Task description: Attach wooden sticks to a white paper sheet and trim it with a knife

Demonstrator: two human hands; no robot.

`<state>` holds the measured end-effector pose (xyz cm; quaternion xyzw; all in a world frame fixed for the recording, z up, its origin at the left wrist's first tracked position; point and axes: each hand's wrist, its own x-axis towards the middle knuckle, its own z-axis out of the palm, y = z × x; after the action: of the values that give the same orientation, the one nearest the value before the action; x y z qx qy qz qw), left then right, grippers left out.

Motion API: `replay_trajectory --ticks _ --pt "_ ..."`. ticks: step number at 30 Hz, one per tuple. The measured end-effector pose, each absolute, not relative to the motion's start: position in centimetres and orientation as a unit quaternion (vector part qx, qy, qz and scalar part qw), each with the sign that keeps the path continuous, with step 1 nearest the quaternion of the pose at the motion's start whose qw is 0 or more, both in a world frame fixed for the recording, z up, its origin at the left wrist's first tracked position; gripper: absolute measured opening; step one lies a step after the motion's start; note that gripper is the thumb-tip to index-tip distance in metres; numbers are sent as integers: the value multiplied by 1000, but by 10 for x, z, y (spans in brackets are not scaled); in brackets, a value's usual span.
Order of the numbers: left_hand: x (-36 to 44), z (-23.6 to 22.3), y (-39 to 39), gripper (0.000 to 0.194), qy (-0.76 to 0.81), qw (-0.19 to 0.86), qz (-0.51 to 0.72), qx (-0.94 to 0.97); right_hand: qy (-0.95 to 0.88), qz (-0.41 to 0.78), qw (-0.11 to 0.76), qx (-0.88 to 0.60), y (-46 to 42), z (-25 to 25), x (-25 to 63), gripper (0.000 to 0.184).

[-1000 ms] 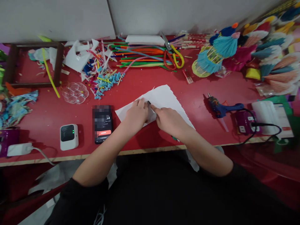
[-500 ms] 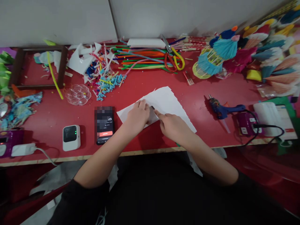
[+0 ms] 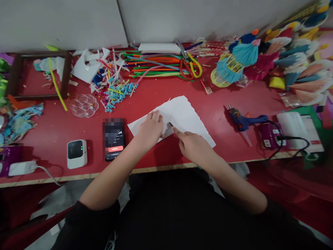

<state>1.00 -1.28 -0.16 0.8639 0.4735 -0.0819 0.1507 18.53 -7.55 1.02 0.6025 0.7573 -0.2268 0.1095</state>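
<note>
A white sheet of paper (image 3: pixel 191 116) with jagged edges lies on the red table at the centre. My left hand (image 3: pixel 152 125) presses down on its left part, fingers laid on the sheet and slightly bent. In my right hand (image 3: pixel 191 140) is a craft knife (image 3: pixel 170 124), its dark blade pointing up and left over the paper near its front edge. The index finger stretches along the knife; most of the handle is hidden under the palm. A small gap separates the blade from the left fingers.
Left of the paper lie a phone (image 3: pixel 113 139) and a white device (image 3: pixel 77 153). Scissors (image 3: pixel 191 64) rest on pipe cleaners (image 3: pixel 148 71) at the back. To the right are a blue glue gun (image 3: pixel 244 121) with a cord and several paper crafts (image 3: pixel 235 57).
My right hand has drawn slightly down toward me with the knife, leaving more space between its blade and my left hand. The left hand stays on the paper. The view has shifted slightly.
</note>
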Motion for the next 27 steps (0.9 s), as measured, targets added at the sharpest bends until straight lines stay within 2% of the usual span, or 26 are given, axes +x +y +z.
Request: replay_trajectory --ticks 9,18,27 --pt "12 -2 -11 67 477 155 -85 861 752 -227 122 607 -87 17 189 66" --pt "13 1 -11 63 477 162 -89 859 736 -222 193 610 -96 23 188 67" --pt "12 1 -12 67 482 168 -84 855 739 -208 234 597 -109 21 191 69"
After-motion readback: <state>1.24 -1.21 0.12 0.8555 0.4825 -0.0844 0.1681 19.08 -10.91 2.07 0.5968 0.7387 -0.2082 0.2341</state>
